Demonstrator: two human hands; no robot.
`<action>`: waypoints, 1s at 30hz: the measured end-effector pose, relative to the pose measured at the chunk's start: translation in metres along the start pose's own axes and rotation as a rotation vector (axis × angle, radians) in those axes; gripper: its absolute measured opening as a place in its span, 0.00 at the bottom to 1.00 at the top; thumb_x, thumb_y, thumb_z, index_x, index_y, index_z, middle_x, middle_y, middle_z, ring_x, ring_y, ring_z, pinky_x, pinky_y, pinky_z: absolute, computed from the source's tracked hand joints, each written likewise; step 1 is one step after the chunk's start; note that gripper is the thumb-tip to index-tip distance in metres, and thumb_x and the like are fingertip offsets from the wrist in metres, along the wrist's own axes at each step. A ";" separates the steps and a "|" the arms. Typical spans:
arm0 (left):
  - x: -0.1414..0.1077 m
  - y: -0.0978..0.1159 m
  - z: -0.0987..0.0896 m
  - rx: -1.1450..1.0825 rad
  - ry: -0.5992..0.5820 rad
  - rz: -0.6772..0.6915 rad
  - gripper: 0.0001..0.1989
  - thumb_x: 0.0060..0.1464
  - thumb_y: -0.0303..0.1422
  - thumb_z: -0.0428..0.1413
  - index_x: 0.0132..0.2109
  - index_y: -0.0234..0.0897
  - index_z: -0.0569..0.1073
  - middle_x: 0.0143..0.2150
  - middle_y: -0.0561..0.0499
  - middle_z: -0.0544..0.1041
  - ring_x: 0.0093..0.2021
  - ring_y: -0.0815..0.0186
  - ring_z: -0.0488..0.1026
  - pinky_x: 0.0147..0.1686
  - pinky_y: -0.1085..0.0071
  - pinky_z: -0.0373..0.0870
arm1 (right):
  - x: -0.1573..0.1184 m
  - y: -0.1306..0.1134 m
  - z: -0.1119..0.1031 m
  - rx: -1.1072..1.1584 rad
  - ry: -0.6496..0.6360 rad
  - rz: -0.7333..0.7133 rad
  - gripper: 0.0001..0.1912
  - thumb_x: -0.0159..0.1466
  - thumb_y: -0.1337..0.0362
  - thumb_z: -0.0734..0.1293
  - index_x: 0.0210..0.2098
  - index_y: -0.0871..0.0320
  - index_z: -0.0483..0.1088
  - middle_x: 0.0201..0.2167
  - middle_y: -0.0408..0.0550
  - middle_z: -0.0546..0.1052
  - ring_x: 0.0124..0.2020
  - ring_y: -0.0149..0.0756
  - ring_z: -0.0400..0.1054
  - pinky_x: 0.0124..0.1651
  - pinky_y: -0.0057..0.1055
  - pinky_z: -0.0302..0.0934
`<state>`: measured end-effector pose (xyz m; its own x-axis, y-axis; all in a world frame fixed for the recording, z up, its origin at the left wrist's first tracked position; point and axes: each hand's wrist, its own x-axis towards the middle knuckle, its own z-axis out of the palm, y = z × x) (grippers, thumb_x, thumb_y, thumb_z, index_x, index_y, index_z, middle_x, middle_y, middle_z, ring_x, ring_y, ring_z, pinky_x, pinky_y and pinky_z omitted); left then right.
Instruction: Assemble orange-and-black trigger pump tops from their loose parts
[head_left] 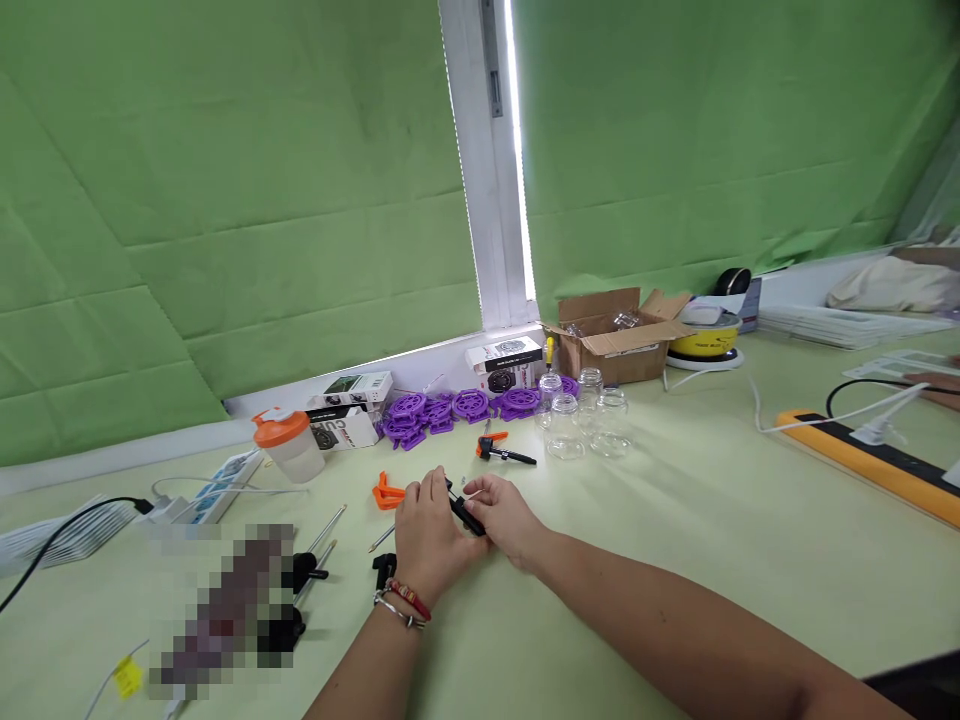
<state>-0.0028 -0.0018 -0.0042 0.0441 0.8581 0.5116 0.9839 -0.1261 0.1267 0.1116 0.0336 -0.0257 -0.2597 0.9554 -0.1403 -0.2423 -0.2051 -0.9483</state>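
Note:
A slim black plastic piece [468, 516] lies between my two hands, just above or on the pale green table. My left hand [430, 532] is closed around its left side, fingers pointing away from me. On its other side, my right hand [507, 518] pinches it between thumb and fingers. An orange plastic part [387, 492] sits left of my left hand, and a thin metal rod [381, 538] shows beside it. Close to my left wrist is a black plastic part [384, 570]. Beyond my hands rests a black and orange assembly [504, 450].
Purple round parts [471, 405] line the back, with glass jars [566, 425] to their right. Behind stand an open cardboard box [622, 345] and small printed boxes [345, 425]. An orange-lidded cup [289, 445] is left. Power strips [870, 455] and cables lie at both sides.

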 end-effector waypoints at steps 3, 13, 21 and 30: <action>0.000 0.001 0.001 0.011 0.010 -0.021 0.39 0.36 0.39 0.57 0.57 0.28 0.60 0.52 0.39 0.69 0.49 0.51 0.63 0.47 0.60 0.61 | 0.002 0.005 0.000 0.083 -0.015 0.047 0.12 0.54 0.67 0.67 0.36 0.58 0.63 0.22 0.40 0.72 0.22 0.32 0.68 0.29 0.31 0.62; 0.001 0.004 0.000 0.017 0.023 -0.019 0.35 0.40 0.39 0.54 0.56 0.27 0.60 0.52 0.39 0.69 0.49 0.52 0.64 0.46 0.61 0.61 | 0.008 0.013 -0.001 0.108 -0.024 0.126 0.10 0.55 0.62 0.67 0.25 0.59 0.61 0.18 0.42 0.70 0.23 0.32 0.68 0.29 0.29 0.60; 0.001 0.006 0.000 0.019 0.000 -0.022 0.36 0.40 0.40 0.54 0.56 0.28 0.60 0.52 0.40 0.69 0.50 0.52 0.64 0.48 0.60 0.60 | 0.002 0.007 -0.002 -0.010 -0.067 0.119 0.11 0.54 0.58 0.66 0.24 0.59 0.62 0.18 0.40 0.67 0.23 0.31 0.64 0.29 0.29 0.56; 0.002 -0.001 0.004 -0.011 -0.007 -0.051 0.40 0.37 0.45 0.56 0.57 0.29 0.59 0.52 0.39 0.69 0.50 0.51 0.64 0.48 0.60 0.60 | 0.004 0.005 -0.004 0.071 -0.073 0.109 0.12 0.48 0.61 0.69 0.23 0.59 0.62 0.17 0.38 0.66 0.21 0.31 0.64 0.28 0.29 0.56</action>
<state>-0.0029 0.0023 -0.0067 -0.0044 0.8668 0.4987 0.9829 -0.0881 0.1619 0.1133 0.0374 -0.0318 -0.3545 0.9093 -0.2179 -0.2738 -0.3237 -0.9057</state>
